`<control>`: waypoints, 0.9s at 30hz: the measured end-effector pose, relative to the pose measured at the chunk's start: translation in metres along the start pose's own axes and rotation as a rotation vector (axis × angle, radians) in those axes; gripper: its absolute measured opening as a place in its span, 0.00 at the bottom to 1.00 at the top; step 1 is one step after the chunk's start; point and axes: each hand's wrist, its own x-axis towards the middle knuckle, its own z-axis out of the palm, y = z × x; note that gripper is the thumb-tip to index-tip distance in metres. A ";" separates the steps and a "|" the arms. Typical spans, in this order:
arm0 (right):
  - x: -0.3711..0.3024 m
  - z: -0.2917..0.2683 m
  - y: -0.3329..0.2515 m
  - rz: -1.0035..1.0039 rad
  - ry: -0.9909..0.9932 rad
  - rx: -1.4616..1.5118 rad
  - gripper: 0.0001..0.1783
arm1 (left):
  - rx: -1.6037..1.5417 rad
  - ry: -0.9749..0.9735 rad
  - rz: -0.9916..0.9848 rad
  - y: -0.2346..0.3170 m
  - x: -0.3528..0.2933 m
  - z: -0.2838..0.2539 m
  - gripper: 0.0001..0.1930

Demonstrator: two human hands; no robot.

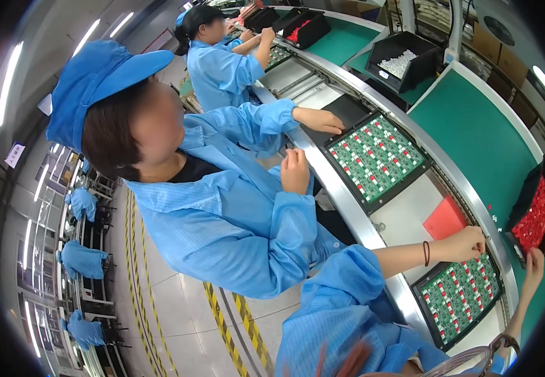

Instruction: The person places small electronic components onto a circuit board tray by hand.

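Observation:
My left hand [467, 243], with a dark band at its wrist, hangs over the far edge of a green circuit board panel [454, 301] in a black carrier. Its fingers are pinched together; anything between them is too small to name. Rows of red and white parts stand on the panel. At the right, my right hand [534, 267] touches the near edge of a black bin heaped with small red parts [535, 217]. Its fingertips are drawn together, and what they hold cannot be made out.
A red sheet [446, 218] lies beyond my left hand. Further along the metal-railed line is another panel [379, 154], with a co-worker's hand [319, 120] at its edge. A bin of white parts [401, 63] stands on the green bench [473, 125]. Another co-worker [225, 69] works beyond.

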 end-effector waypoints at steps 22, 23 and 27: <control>-0.163 -0.029 -0.175 0.547 -0.401 0.590 0.06 | 0.622 -0.363 -0.301 0.145 -0.057 0.001 0.11; -0.167 -0.028 -0.174 0.529 -0.421 0.556 0.07 | 0.605 -0.350 -0.285 0.147 -0.063 0.001 0.13; -0.171 -0.027 -0.179 0.666 -0.449 0.573 0.07 | 0.676 -0.361 -0.129 0.137 -0.078 -0.005 0.19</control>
